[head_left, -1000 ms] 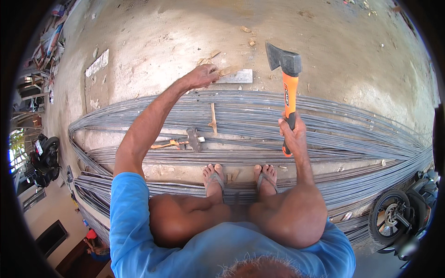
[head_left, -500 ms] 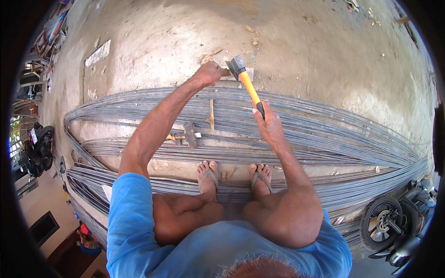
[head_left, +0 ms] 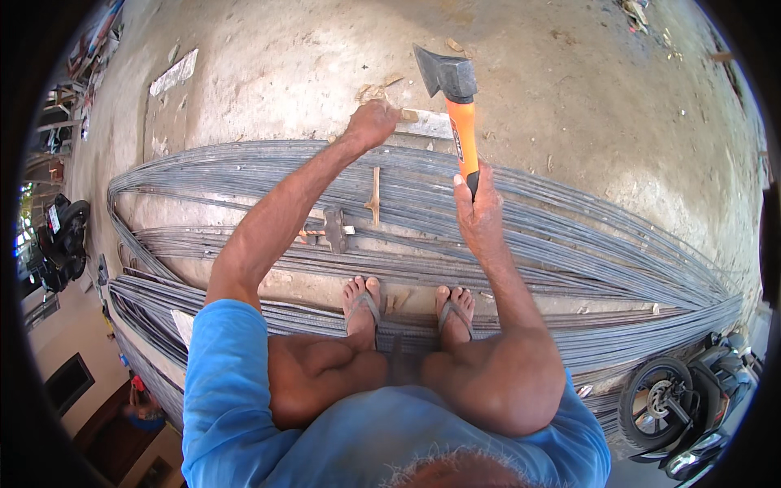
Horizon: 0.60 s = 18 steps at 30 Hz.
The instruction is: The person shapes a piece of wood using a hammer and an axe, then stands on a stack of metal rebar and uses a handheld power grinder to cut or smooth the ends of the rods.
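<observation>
1. Head view: the orange-handled axe (head_left: 461, 122) stands in the air, its dark head beyond the board's right end in the picture and its cutting edge facing left; its height over the floor cannot be told.
2. The right hand (head_left: 482, 199) has its fingers wrapped around the black lower grip. A sweaty or loosening grasp could let the handle twist, so the edge might land askew.
3. The small wood piece (head_left: 408, 116) lies toward the left end of the pale board (head_left: 439, 126), its free end poking out rightward. If it rolls or tips there, a blow could glance off.
4. The left hand (head_left: 374, 122) has its fingers closed around the wood piece, though their tips are hidden. They look like the greatest worry: a stroke straying left would meet them, as little wood separates them from the edge's path.
5. The board rests on the concrete floor (head_left: 569, 98) and, with no visible clamp, could skid under a hard hit.
6. Steel rods (head_left: 423, 183) run just beside the board's near edge; a blow falling short might strike them, nicking the edge or bouncing it back.
7. The sandalled feet (head_left: 359, 313) leave the toes bare, so a dropped axe or flying splinter could hurt them.
</observation>
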Motion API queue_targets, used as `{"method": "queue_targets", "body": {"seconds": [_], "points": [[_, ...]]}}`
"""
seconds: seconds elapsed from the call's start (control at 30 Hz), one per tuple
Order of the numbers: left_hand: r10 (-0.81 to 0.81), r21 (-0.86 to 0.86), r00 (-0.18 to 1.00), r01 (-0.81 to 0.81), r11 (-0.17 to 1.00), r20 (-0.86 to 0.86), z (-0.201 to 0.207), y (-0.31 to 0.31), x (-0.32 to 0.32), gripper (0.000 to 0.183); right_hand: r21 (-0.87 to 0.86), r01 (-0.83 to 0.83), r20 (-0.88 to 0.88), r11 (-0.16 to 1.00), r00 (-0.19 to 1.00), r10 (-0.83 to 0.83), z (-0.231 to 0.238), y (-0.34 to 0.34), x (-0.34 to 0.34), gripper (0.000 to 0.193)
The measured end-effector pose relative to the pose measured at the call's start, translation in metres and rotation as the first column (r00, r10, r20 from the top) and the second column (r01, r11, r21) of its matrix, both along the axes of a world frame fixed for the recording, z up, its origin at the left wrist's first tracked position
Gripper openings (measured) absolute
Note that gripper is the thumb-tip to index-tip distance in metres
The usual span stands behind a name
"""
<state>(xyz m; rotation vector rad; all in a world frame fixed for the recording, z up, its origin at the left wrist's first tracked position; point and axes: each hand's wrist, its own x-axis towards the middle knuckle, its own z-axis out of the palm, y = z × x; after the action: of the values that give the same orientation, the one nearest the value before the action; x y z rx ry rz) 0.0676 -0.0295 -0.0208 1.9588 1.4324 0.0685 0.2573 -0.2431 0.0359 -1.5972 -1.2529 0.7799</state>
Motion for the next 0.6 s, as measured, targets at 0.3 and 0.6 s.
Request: {"method": "queue_targets", "body": {"seconds": [0.3, 0.6], "points": [[-0.008, 0.008, 0.998, 0.008, 1.0, -0.067, 0.01, -0.007, 0.004, 0.041, -0.206, -0.104, 0.003, 0.973, 0.994, 0.107, 0.018, 0.012, 0.001, 0.031], [-0.043, -0.067, 0.993, 0.036, 0.997, -0.109, 0.028, -0.004, 0.019, 0.049, -0.312, -0.124, 0.098, 0.942, 0.982, 0.162, -0.029, 0.008, 0.003, 0.029]]}}
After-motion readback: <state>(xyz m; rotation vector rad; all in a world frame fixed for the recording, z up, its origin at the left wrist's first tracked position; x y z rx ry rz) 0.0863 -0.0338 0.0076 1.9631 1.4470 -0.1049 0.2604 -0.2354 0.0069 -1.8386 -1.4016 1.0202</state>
